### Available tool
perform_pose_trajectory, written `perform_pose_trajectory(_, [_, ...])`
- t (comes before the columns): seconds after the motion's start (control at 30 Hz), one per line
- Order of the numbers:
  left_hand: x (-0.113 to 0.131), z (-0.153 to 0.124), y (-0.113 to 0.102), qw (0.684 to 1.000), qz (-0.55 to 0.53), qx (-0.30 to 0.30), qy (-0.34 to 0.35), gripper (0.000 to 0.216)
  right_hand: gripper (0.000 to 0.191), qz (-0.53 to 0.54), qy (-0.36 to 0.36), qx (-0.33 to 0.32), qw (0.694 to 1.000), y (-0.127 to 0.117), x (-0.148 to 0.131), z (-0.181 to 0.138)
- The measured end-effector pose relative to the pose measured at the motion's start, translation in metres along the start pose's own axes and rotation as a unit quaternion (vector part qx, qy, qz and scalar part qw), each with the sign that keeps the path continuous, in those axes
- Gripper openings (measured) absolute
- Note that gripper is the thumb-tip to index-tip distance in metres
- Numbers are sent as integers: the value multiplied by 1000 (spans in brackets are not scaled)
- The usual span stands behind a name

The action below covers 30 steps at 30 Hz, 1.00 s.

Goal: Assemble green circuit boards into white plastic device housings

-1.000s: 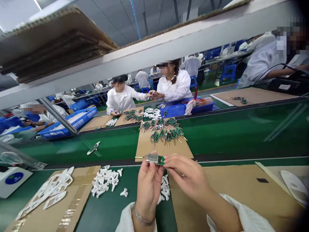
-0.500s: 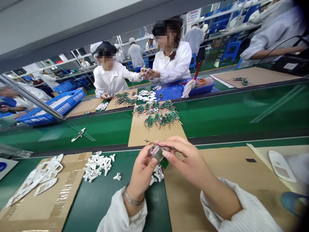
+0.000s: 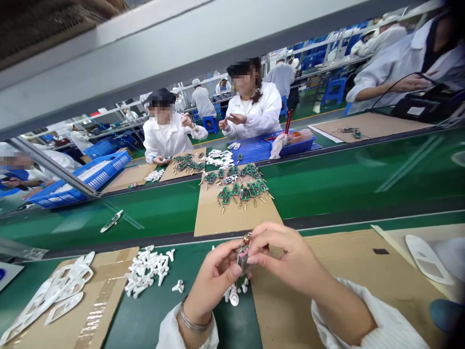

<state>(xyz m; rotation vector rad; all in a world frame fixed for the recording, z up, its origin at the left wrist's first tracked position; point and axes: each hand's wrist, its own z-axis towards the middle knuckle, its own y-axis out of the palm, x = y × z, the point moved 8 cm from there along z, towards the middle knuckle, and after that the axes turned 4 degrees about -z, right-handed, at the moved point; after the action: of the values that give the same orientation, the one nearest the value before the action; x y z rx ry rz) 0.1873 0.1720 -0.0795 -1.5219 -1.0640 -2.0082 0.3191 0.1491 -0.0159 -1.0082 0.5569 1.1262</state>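
Observation:
Between my two hands is a small circuit board (image 3: 242,257) with a grey display, tilted nearly edge-on. My left hand (image 3: 218,269) pinches its lower left side between thumb and fingers. The fingertips of my right hand (image 3: 279,252) close on its upper right side, near a coppery part at the top end. Fingers hide much of the board. Just below my hands lie some small white plastic pieces (image 3: 234,296), partly covered by them. A larger heap of white plastic pieces (image 3: 147,269) sits to the left.
White plastic casings (image 3: 61,291) lie on cardboard (image 3: 109,286) at left. Ahead, several green circuit boards (image 3: 245,190) rest on cardboard across the green belt (image 3: 327,169). One assembled device (image 3: 112,221) lies on the belt. Another casing (image 3: 428,259) is at right. Co-workers sit opposite.
The board has turned from showing its display face to nearly edge-on, and my right fingers have shifted on it. The view has tilted up. Across the belt, the two co-workers' hands have moved apart.

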Motion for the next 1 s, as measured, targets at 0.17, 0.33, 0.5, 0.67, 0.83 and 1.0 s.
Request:
perform_pose_trajectory(0.17, [-7,0,8,996,-62,-47,-34,42,13,-22,18,-63,998,9,7,-3])
perform_pose_trajectory(0.33, [-7,1,11,993,-92,-55,-46,45,10,-44,-10,-77,996,10,5,-5])
perform_pose_trajectory(0.5, [-7,0,9,994,-79,-41,-59,48,11,-114,-51,-86,989,10,-1,-6])
perform_pose_trajectory(0.67, [-9,1,1,997,-64,8,-45,50,12,-196,-77,-72,975,18,-1,-9])
perform_pose_trajectory(0.83, [-8,1,-11,995,-17,89,-31,42,17,-241,-87,-3,967,21,0,-12])
perform_pose_trajectory(1.0, [-8,3,-10,994,-33,97,-21,46,13,-95,-34,32,994,14,11,-6])
